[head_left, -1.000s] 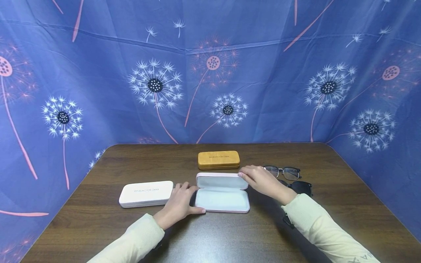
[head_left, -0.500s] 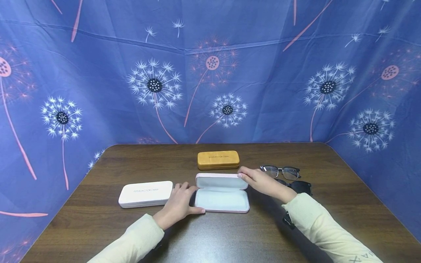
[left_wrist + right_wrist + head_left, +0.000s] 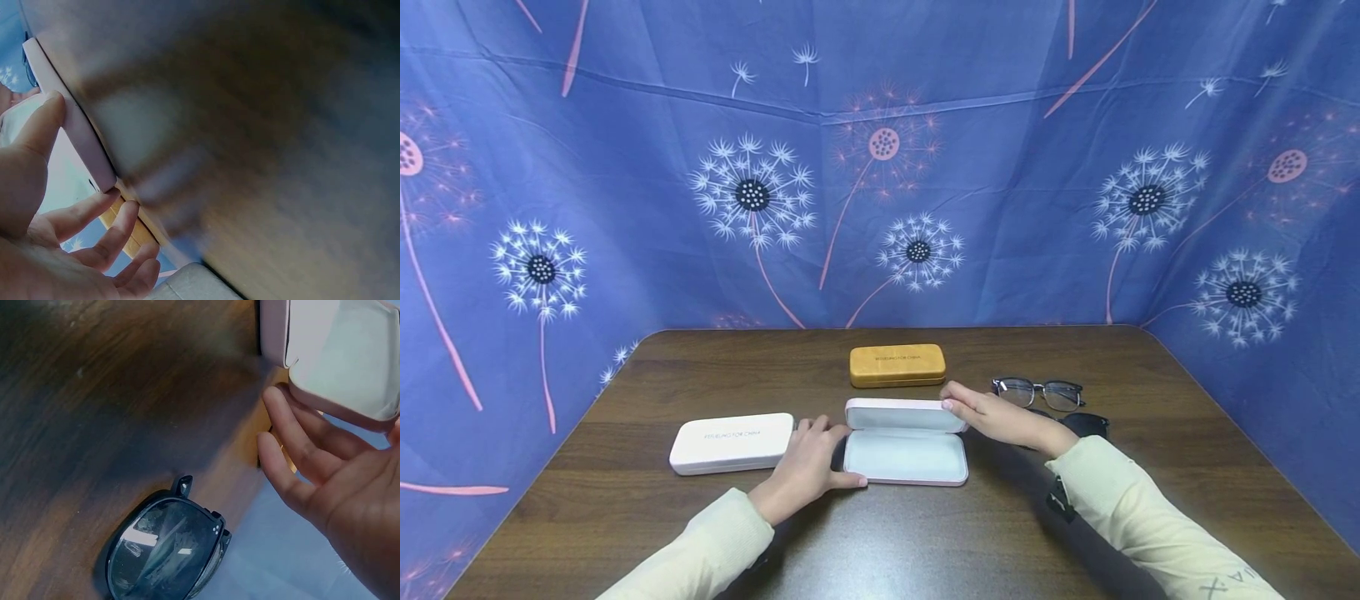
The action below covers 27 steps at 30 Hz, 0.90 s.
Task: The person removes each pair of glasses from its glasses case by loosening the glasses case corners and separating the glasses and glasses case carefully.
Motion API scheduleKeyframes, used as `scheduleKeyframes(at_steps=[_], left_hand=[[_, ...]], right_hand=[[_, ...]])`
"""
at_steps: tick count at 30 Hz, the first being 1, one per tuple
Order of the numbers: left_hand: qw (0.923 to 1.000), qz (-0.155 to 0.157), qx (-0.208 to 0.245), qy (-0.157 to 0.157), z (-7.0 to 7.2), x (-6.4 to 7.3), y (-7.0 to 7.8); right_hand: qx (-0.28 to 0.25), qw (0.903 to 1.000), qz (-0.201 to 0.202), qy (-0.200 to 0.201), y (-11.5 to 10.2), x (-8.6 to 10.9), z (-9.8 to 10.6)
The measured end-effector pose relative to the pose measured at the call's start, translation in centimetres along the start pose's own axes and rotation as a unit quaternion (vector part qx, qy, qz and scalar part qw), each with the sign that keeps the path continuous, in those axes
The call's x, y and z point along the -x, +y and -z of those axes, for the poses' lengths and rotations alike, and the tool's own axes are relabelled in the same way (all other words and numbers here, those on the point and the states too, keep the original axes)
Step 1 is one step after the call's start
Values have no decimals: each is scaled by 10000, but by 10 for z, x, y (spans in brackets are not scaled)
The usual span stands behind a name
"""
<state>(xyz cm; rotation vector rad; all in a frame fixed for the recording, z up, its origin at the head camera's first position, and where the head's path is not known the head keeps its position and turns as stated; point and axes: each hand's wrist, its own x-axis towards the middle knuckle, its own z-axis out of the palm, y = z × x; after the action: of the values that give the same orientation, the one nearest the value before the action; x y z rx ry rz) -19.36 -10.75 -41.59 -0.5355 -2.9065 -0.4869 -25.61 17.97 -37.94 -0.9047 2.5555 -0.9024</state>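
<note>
A pale pink glasses case (image 3: 906,457) stands open in the middle of the table, its light lining bare and its lid (image 3: 891,414) raised at the back. My left hand (image 3: 805,458) holds the base at its left end, thumb at the front corner and index finger at the back corner. At the lid's right end, my right hand (image 3: 1000,418) pinches the edge, thumb in front and fingers behind. The right wrist view shows the lower fingers of that hand stretched past the lid. Part of the left hand overlaps a white glasses case (image 3: 730,443) in the head view.
Behind the pink case lies a closed yellow glasses case (image 3: 897,367). Clear eyeglasses (image 3: 1062,395) lie to the right, with dark sunglasses (image 3: 165,550) nearer, partly covered by the right arm in the head view. A blue dandelion-print cloth (image 3: 880,192) hangs behind the wooden table (image 3: 910,542).
The lid of the pink case has tipped slightly forward and down, with my right hand following it. My left hand keeps its hold on the base.
</note>
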Motion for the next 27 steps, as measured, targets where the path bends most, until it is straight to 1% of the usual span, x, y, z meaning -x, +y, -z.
scheduleKeyframes(at_steps=[4, 7, 12, 17, 20, 24, 27], left_hand=[[10000, 41, 43, -16, 0, 0, 0], [10000, 15, 61, 29, -1, 1, -1], [9998, -41, 120, 127, -2, 1, -3], [9997, -80, 148, 186, -3, 1, -4], [9996, -64, 173, 193, -3, 0, -4], [9997, -64, 130, 212, -2, 0, -3], [9996, -92, 125, 250, -3, 1, -4]], right_hand=[[-474, 9981, 161, -349, 1, -1, 2], [-755, 9954, 251, -528, 2, -2, 3], [-862, 9940, 162, -655, 4, -3, 4], [-834, 9940, -132, -692, 7, -1, 4], [-893, 9934, -206, -693, 8, 1, 4], [-993, 9927, -56, -676, 8, 2, 3], [-947, 9935, 105, -616, 7, 3, 2]])
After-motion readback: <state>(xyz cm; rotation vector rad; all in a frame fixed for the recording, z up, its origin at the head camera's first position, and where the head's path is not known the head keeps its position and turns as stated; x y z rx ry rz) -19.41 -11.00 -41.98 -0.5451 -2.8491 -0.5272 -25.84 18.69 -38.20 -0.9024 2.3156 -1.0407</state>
